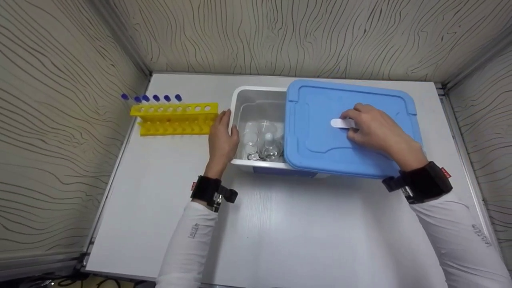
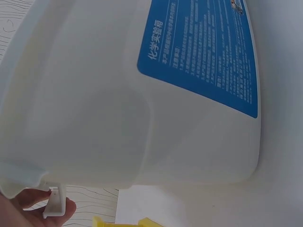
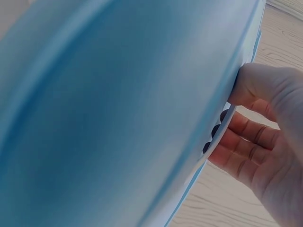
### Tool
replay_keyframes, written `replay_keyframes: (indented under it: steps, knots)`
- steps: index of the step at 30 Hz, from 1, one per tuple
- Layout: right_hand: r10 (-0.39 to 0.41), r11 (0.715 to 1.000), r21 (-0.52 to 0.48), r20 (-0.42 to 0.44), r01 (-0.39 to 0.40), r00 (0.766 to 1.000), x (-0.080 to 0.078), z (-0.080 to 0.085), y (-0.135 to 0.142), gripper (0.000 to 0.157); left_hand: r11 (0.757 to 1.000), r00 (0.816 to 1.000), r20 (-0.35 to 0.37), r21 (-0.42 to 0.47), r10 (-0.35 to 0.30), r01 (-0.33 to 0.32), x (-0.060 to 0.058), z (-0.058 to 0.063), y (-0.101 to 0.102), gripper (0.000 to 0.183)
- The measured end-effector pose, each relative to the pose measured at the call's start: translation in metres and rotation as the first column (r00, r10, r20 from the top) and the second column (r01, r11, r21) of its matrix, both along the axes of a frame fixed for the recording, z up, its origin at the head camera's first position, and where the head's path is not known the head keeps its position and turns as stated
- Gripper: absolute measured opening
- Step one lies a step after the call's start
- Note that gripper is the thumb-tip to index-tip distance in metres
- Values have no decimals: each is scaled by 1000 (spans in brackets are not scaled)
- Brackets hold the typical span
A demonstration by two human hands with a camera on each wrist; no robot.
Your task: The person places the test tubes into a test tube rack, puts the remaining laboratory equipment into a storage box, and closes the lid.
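Note:
My right hand (image 1: 376, 128) grips the white handle (image 1: 340, 123) on top of a blue lid (image 1: 320, 108). The lid sits shifted to the right, covering the right part of a white plastic storage box (image 2: 94, 99) and leaving its left part uncovered. At the box's left end, my left hand (image 1: 223, 142) holds on beside the rim. In the left wrist view its fingers are around a small white latch (image 2: 57, 202). Inside the uncovered part are clear glass bottles (image 1: 269, 150) and a bent metal wire piece (image 1: 254, 155). In the right wrist view, fingers (image 3: 244, 142) hook under the handle.
A yellow test tube rack (image 1: 176, 115) stands left of the box, close to my left hand. Several tubes with purple caps (image 1: 156, 97) are in its back row. A blue printed label (image 2: 199, 52) is on the box's front. Patterned walls (image 1: 260, 36) enclose the white table (image 1: 280, 232).

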State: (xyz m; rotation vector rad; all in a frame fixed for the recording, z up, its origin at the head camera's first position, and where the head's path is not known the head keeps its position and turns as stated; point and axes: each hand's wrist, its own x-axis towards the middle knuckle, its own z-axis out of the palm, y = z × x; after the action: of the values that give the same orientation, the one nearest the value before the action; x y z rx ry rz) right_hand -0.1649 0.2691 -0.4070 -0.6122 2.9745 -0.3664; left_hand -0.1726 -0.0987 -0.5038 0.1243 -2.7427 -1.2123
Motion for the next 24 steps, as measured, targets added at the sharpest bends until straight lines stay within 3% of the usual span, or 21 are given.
replay_keyframes:
  steps: [14, 24]
  knots:
    - [42, 999, -27, 28, -41, 999, -12, -25, -31, 41, 1000, 1000, -6, 10, -10, 11, 3, -6, -3, 51]
    - [68, 997, -32, 25, -67, 997, -18, -31, -51, 40, 1000, 1000, 3, 18, -12, 12, 2, -8, -2, 52]
